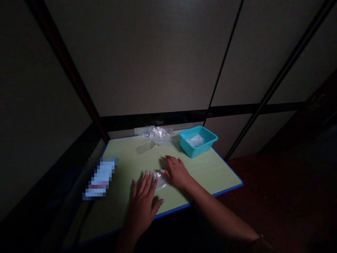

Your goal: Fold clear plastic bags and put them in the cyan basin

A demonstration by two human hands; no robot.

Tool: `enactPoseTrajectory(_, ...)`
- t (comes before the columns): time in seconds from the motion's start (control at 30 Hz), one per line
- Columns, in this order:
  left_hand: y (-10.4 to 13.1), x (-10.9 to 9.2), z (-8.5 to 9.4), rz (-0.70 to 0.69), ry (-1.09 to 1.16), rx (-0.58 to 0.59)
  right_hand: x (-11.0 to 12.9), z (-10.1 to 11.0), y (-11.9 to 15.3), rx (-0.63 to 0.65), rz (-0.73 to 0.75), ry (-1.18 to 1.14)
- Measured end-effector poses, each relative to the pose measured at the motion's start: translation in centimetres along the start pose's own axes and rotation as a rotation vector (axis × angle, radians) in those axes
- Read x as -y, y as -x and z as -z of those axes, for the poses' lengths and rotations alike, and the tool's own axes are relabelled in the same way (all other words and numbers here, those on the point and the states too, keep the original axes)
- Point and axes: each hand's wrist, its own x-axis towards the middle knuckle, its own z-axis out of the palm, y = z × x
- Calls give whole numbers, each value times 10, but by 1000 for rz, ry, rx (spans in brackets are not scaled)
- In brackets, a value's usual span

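The left hand point(143, 205) and right hand point(179, 174), open and apart, touch the film point(160, 182) between them on the counter point(213, 170). One piece point(196, 140) lies in the basin point(194, 152); crumpled plastic point(161, 135) lies outside.

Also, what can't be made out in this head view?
All in the head view:
- Pale-blue object at the table's left: pixelation hides its details.
- Crinkled clear plastic piece: its edges, partly covered by left hand and right hand.
- Clear packet inside turquoise basin: contents, too small and dim.
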Motion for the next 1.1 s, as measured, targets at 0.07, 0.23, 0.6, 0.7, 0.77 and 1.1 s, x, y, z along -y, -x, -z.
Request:
enactPoseTrajectory(0.07,1,-1,-3,53,-8,-14,-1,-10,13,49,142,-36)
enactPoseTrajectory(0.23,-1,-6,-1,87,16,6,1,-29,26,177,336,-34)
enactPoseTrajectory(0.6,-8,-12,12,123,101,176,0,-31,18,192,336,-117)
enactPoseTrajectory(0.7,-7,-11,14,127,84,184,-11,-24,10,129,190,-250)
enactPoseTrajectory(0.77,-7,-11,15,96,81,186,-20,-18,4,41,16,-255)
enactPoseTrajectory(1.1,-10,-13,18,46,115,258,-6,-15,-4,-7,-349,-78)
